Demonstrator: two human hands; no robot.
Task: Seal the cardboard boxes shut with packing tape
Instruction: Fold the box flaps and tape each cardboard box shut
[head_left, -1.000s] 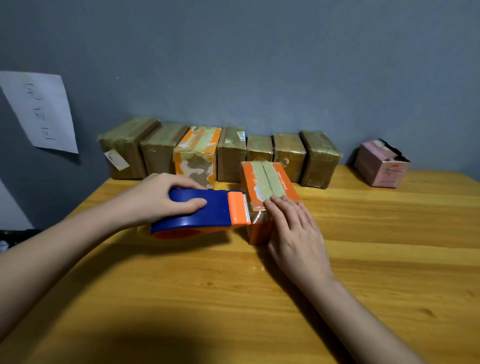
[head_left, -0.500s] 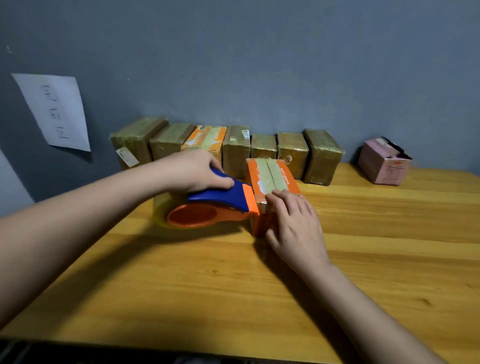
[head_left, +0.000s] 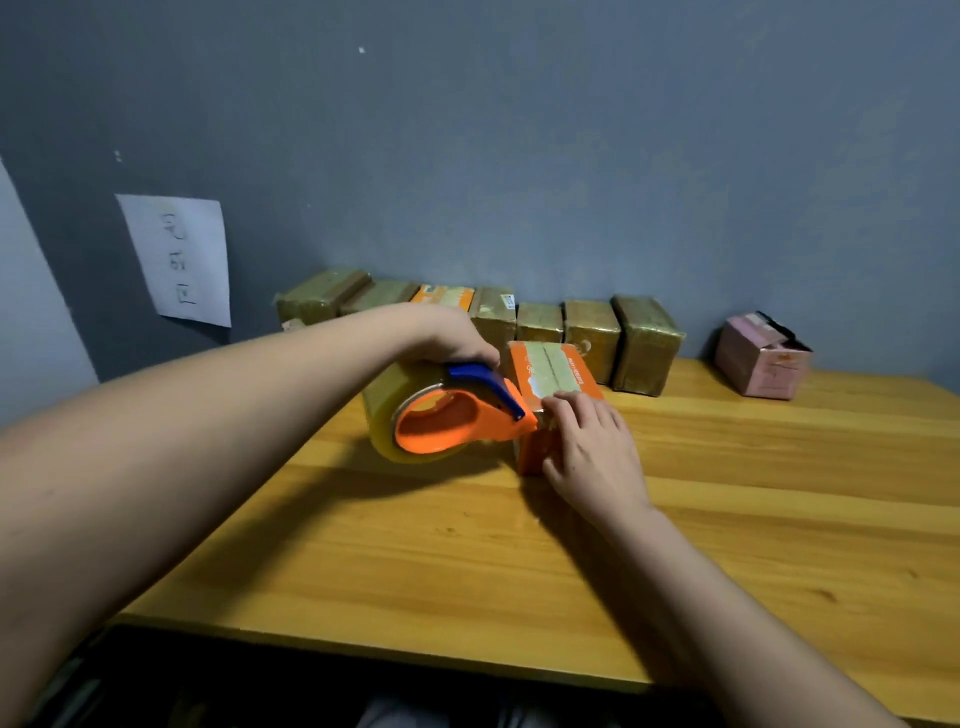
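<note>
An orange box (head_left: 551, 370) with two pale tape strips along its top stands mid-table. My left hand (head_left: 447, 335) grips the blue handle of an orange tape dispenser (head_left: 447, 421) carrying a clear roll, tilted with its cutter end against the box's near left top edge. My right hand (head_left: 589, 449) lies over the box's near end, fingers pressing on the top edge next to the cutter. The box's near face is mostly hidden by that hand.
A row of tape-wrapped boxes (head_left: 592, 330) lines the grey wall at the back of the wooden table (head_left: 727, 519). A pink box (head_left: 761, 358) with an open flap sits at the back right. A paper sheet (head_left: 179, 257) hangs on the wall at left.
My left hand has tipped the dispenser up onto its roll side, so the orange spool now faces me. The right hand stayed on the box's near end. The camera drew back and up.
</note>
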